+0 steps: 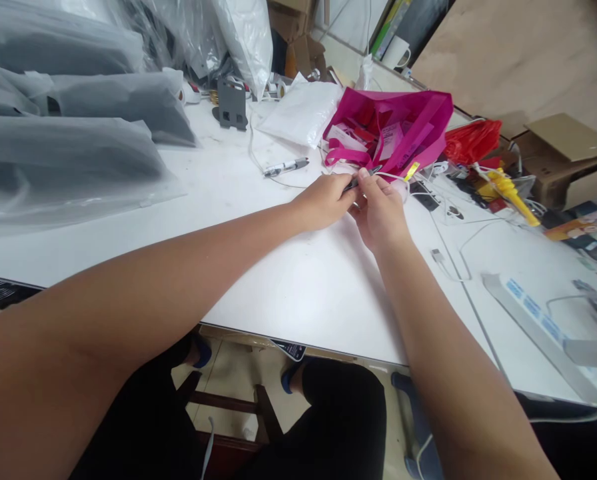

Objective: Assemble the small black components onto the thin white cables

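Observation:
My left hand (pixel 328 197) and my right hand (pixel 381 210) meet over the white table, fingers closed together. Between them is a slim dark pen (pixel 351 185), its pointed end showing beyond my fingertips; both hands grip it and cover much of its length. A white-and-black pen (pixel 286 167) lies just left of my hands on the tabletop. Right behind my fingers stands a magenta bag (pixel 431 123), its mouth toward me and packets inside. A white cable (pixel 396 177) passes close by my right hand.
Grey plastic-wrapped packages (pixel 68 160) fill the left side. A dark grey stand (pixel 232 105) and a white plastic mailer (pixel 303 110) are at the back. Rightward lie a red bag (pixel 473 141), a yellow tool-like object (pixel 513 193), a white power strip (pixel 533 313) and a cardboard box (pixel 568 143).

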{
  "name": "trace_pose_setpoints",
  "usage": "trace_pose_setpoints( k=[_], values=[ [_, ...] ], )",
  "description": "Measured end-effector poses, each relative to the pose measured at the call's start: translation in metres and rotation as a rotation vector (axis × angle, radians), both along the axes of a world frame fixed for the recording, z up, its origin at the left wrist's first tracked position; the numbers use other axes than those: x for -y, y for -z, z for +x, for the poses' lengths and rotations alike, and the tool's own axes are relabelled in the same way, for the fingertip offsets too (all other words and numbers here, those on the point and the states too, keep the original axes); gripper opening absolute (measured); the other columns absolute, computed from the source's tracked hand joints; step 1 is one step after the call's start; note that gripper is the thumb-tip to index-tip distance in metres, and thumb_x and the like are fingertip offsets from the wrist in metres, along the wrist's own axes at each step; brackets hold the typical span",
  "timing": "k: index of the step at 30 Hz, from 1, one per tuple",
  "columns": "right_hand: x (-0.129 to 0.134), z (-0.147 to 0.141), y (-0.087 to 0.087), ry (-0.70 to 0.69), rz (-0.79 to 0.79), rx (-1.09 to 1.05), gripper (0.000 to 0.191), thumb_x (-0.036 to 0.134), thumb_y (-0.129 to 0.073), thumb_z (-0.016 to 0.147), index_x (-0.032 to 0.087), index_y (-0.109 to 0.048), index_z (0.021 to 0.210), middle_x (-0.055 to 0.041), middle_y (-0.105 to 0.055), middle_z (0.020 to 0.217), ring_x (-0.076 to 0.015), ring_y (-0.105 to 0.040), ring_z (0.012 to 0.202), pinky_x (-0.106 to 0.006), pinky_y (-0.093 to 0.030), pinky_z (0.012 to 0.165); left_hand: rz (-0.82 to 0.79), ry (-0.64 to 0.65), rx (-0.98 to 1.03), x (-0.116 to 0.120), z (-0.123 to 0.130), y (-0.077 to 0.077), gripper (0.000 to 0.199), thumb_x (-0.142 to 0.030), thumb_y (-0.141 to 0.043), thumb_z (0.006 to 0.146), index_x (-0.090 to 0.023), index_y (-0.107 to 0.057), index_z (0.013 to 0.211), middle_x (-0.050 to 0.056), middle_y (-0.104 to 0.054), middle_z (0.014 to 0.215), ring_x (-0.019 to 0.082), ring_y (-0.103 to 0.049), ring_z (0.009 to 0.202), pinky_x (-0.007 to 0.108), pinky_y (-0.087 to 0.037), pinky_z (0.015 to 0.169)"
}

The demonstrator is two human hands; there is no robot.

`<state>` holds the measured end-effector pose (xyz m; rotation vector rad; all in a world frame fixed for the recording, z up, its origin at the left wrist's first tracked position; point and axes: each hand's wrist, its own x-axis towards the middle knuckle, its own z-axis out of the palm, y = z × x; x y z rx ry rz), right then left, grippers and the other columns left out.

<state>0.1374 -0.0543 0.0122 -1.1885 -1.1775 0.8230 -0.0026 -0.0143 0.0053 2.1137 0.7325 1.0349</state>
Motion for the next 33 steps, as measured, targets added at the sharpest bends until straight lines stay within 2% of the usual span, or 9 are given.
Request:
trace_pose_setpoints(
  k=[8, 13, 16, 19, 24, 26, 30, 33],
  values=[
    [0.0, -0.002, -0.002, 0.021, -0.09, -0.091, 0.052, 0.064, -0.088, 0.071, 0.025, -0.054, 0.078, 0.0042, -0.061, 0.079, -0.0148, -0.064, 0.082, -0.029, -0.056, 0.079, -0.026, -0.007, -0.038, -0.001, -0.002, 0.001, 0.028, -0.035, -0.045, 0.106, -0.018, -0.067, 0.1, 0.011, -0.077, 0.099, 0.023, -0.069, 0.089, 0.036, -0.051, 0.08],
    [0.003, -0.007, -0.006, 0.01, -0.118, -0.239, 0.035, 0.047, -0.091, 0.069, 0.025, -0.068, 0.082, 0.0042, -0.067, 0.083, -0.0129, -0.063, 0.08, -0.025, -0.055, 0.074, -0.062, 0.001, -0.057, 0.0, -0.005, 0.0, 0.03, -0.036, -0.045, 0.106, -0.017, -0.068, 0.102, 0.01, -0.078, 0.099, 0.021, -0.068, 0.085, 0.034, -0.05, 0.077],
    [0.003, -0.007, -0.006, -0.026, -0.12, -0.262, 0.03, 0.044, -0.09, 0.071, 0.025, -0.073, 0.086, 0.0035, -0.069, 0.086, -0.0121, -0.063, 0.082, -0.024, -0.055, 0.074, -0.08, 0.016, -0.041, -0.003, -0.006, 0.001, 0.031, -0.035, -0.043, 0.106, -0.017, -0.067, 0.102, 0.01, -0.077, 0.1, 0.02, -0.068, 0.085, 0.033, -0.049, 0.075],
    [0.004, -0.008, -0.006, -0.034, -0.075, -0.212, 0.033, 0.048, -0.09, 0.073, 0.024, -0.07, 0.08, 0.0033, -0.068, 0.085, -0.012, -0.063, 0.081, -0.026, -0.056, 0.079, -0.061, 0.019, -0.034, -0.005, -0.005, 0.002, 0.031, -0.035, -0.04, 0.106, -0.017, -0.066, 0.105, 0.011, -0.077, 0.1, 0.021, -0.068, 0.085, 0.034, -0.049, 0.076],
    [0.006, -0.011, -0.008, 0.035, -0.006, -0.184, 0.043, 0.053, -0.092, 0.072, 0.022, -0.063, 0.07, 0.0046, -0.062, 0.074, -0.0115, -0.061, 0.078, -0.028, -0.057, 0.085, -0.014, 0.032, -0.024, -0.002, -0.005, 0.0, 0.034, -0.038, -0.038, 0.108, -0.018, -0.066, 0.105, 0.01, -0.076, 0.097, 0.021, -0.068, 0.083, 0.035, -0.049, 0.076],
    [0.005, -0.01, -0.008, 0.051, -0.016, -0.199, 0.04, 0.053, -0.092, 0.072, 0.022, -0.066, 0.074, 0.0042, -0.065, 0.078, -0.0117, -0.063, 0.08, -0.028, -0.058, 0.083, -0.014, 0.017, -0.035, -0.001, -0.006, -0.001, 0.032, -0.037, -0.04, 0.108, -0.019, -0.066, 0.103, 0.01, -0.077, 0.097, 0.021, -0.068, 0.084, 0.034, -0.049, 0.076],
    [0.001, -0.008, -0.007, 0.102, -0.011, -0.239, 0.039, 0.057, -0.088, 0.076, 0.026, -0.076, 0.096, 0.0013, -0.077, 0.097, -0.0129, -0.07, 0.089, -0.029, -0.059, 0.086, -0.041, -0.001, -0.105, -0.001, -0.007, -0.003, 0.033, -0.04, -0.041, 0.108, -0.019, -0.065, 0.102, 0.009, -0.076, 0.095, 0.021, -0.068, 0.081, 0.034, -0.048, 0.074],
    [0.0, -0.005, -0.009, 0.066, -0.003, -0.252, 0.041, 0.057, -0.088, 0.075, 0.026, -0.077, 0.1, -0.0005, -0.081, 0.101, -0.0136, -0.072, 0.09, -0.029, -0.06, 0.087, -0.05, 0.018, -0.1, -0.002, -0.006, -0.004, 0.033, -0.042, -0.038, 0.108, -0.019, -0.062, 0.103, 0.009, -0.075, 0.093, 0.021, -0.067, 0.081, 0.034, -0.047, 0.072]
  ],
)
